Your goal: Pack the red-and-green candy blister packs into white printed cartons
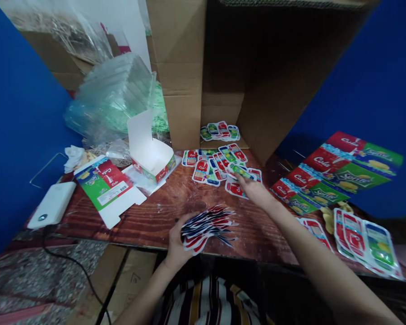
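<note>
Near the table's front edge, my left hand point(177, 239) is closed around one end of a thick, fanned stack of flat packets point(208, 228) with red, white and dark edges. Farther forward, my right hand point(257, 193) reaches over a loose pile of red and green can-shaped packets point(203, 169) printed with a cola or lemon design. Its fingers grip a green can-shaped packet point(242, 172) at the pile's right side. Part of that packet is hidden under the fingers.
A large brown cardboard box point(181, 81) stands behind, with more packets point(219, 131) at its opening. Left are an open small carton point(154, 158), a flattened carton point(104, 185) and a white power bank point(52, 205). Stacked cola-and-Sprite cartons point(334, 174) and bagged packets point(368, 241) lie right.
</note>
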`<state>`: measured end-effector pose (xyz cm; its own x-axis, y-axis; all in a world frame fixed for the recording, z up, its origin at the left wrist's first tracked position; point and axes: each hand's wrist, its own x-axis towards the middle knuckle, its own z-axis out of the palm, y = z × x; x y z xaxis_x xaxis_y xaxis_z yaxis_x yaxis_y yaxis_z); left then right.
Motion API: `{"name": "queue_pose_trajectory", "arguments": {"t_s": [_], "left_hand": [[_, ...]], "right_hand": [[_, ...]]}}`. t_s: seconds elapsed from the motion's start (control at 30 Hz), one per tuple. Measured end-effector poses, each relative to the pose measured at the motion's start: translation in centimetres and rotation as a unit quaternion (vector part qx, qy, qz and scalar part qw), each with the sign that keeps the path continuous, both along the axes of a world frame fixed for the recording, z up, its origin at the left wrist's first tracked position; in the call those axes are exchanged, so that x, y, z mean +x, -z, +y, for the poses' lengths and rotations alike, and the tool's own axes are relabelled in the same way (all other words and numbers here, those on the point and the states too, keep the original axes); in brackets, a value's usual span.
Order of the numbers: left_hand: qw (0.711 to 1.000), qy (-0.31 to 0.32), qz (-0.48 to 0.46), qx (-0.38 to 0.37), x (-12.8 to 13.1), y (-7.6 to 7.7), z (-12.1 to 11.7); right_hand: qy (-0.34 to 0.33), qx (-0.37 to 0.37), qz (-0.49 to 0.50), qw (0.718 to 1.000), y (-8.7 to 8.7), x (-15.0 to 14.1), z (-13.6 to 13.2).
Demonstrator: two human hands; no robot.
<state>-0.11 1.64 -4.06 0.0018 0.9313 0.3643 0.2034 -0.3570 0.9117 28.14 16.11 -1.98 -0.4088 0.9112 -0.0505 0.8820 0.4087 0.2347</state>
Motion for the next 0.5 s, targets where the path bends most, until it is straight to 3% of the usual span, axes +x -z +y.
{"name": "queue_pose_trajectory", "arguments": {"t_s": [0.1, 0.23, 0.37, 0.5], "left_hand": [[1.000, 0.001, 0.000, -0.001, 0.0, 0.0, 0.0], [1.000, 0.003, -0.010, -0.004, 0.0, 0.2, 0.0], [1.000, 0.009, -0.013, -0.018, 0.0, 0.5, 0.0], [1.000, 0.005, -0.019, -0.018, 0.1, 0.8, -0.1]], "right_hand": [[-0.003, -0.028, 0.058, 0.998, -0.5, 1.9, 0.6], [-0.073, -0.062, 0.113, 0.989, 0.6, 3.1, -0.1], [-0.063, -0.076, 0.109, 0.989, 2.0, 3.2, -0.7], [-0.059, -0.085, 0.096, 0.990, 1.9, 2.8, -0.7]]}}
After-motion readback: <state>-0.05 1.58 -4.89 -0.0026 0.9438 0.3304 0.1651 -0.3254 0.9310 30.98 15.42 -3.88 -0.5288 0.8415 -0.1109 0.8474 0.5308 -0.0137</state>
